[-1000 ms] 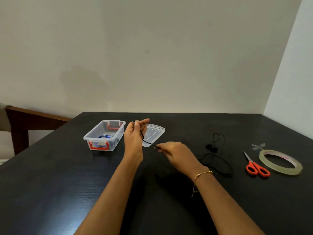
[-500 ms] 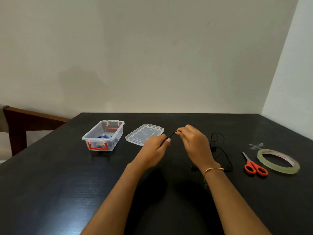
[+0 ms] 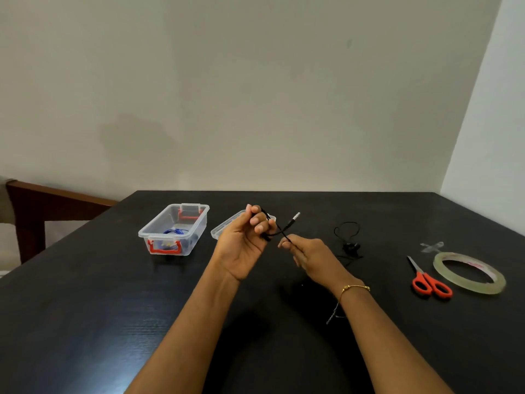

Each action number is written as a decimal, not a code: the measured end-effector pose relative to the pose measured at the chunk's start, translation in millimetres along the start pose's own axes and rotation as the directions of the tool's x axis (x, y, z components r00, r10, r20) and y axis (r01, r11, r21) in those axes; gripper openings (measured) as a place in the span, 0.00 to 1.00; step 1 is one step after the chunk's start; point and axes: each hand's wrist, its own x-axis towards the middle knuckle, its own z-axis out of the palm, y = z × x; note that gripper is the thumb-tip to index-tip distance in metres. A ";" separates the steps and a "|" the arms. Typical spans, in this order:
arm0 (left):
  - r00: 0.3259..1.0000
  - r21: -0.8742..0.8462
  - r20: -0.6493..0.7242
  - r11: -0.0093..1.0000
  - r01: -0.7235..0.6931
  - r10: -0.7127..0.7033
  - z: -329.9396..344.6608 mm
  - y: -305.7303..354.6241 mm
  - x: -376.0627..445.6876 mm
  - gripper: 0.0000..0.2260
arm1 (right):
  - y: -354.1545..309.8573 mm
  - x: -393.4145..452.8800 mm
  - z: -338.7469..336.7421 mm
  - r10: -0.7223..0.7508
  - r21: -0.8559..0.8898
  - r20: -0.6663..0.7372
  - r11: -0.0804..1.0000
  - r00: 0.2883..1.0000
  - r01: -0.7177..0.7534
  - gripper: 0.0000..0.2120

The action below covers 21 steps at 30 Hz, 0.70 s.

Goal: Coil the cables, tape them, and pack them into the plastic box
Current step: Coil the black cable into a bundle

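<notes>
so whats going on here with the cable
A person is winding a thin black cable by hand above a dark table. The left hand grips the gathered loops, and the right hand pinches the strand near its plug end. The clear plastic box, lid off, already holds a blue cable. Scissors and a tape roll lie to the right.

A plain room in what looks like a home. A dark, wood-grain table (image 3: 85, 322) stands pushed into a corner where two bare, off-white painted walls (image 3: 255, 95) meet. At the far left, part of a brown wooden piece of furniture (image 3: 42, 200) sits against the wall. Household items lie on the table: orange-handled scissors (image 3: 429, 282) and a roll of clear tape (image 3: 468, 273).
</notes>
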 end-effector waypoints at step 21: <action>0.991 0.991 0.116 -0.070 -0.111 0.073 -19.2 -21.6 2.8 0.12 | -3.8 5.9 -6.5 -0.304 -0.401 -0.278 0.899 0.911 0.178 0.09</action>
